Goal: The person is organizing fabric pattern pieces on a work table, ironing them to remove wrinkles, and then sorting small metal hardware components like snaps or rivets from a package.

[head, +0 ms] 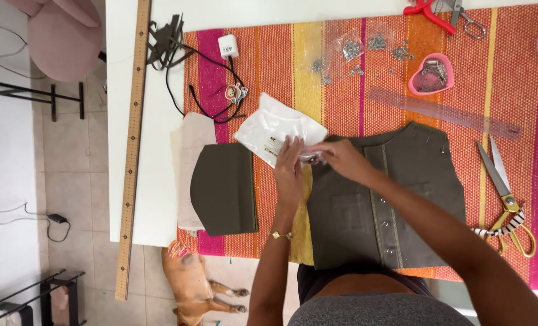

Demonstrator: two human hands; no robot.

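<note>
My left hand point(289, 167) and my right hand point(340, 158) meet over a small clear plastic packet point(310, 156) and both pinch it. The packet lies at the left edge of an olive green vest piece point(395, 199) with a snap placket and a pocket. A white plastic bag point(269, 128) lies just beyond my left hand. To the left rest folded olive fabric pieces point(223, 188) on a pale paper pattern point(191, 145). All of it sits on a striped pink, orange and yellow cloth point(341, 84).
A long wooden ruler point(133, 145) lies on the white table. Gold scissors point(505, 196), a clear ruler point(444, 113), a pink heart-shaped dish point(432, 75), bags of metal snaps point(350, 51), a black cable with charger point(228, 46). A dog point(196, 284) lies on the floor below.
</note>
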